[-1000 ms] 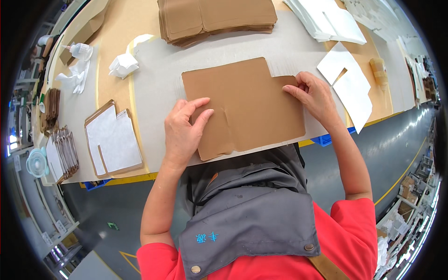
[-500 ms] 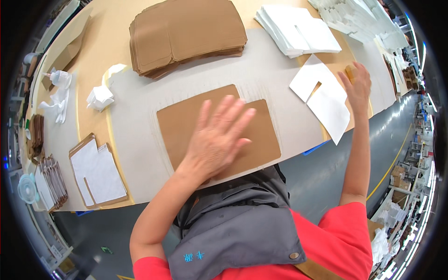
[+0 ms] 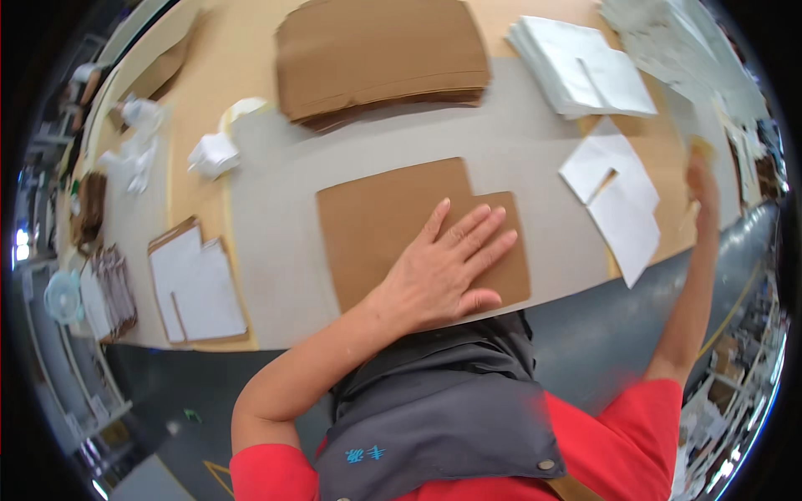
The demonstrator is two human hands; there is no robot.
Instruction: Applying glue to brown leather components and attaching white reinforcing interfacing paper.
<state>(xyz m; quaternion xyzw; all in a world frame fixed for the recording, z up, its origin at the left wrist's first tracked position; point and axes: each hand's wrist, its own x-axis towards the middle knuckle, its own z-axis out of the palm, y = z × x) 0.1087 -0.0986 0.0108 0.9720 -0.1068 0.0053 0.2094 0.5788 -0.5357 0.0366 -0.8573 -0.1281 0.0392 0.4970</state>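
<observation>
Left hand (image 3: pixel 439 280) splayed, ungripping | right hand (image 3: pixel 703 185) blurred, can't tell grip | brown sheet (image 3: pixel 376 230) flat, corner notched

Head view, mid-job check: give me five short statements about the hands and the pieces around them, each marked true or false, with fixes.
1. The left hand lies spread over the single brown sheet. True.
2. The right hand also rests on the single brown sheet. False: it is far to the right, at a blurred yellowish object.
3. The brown stack lies beyond the single brown sheet, apart from it. True.
4. The slotted white stack lies on the brown stack. False: it lies to its right.
5. Crumpled white paper lies left of the brown stack. True.
</observation>
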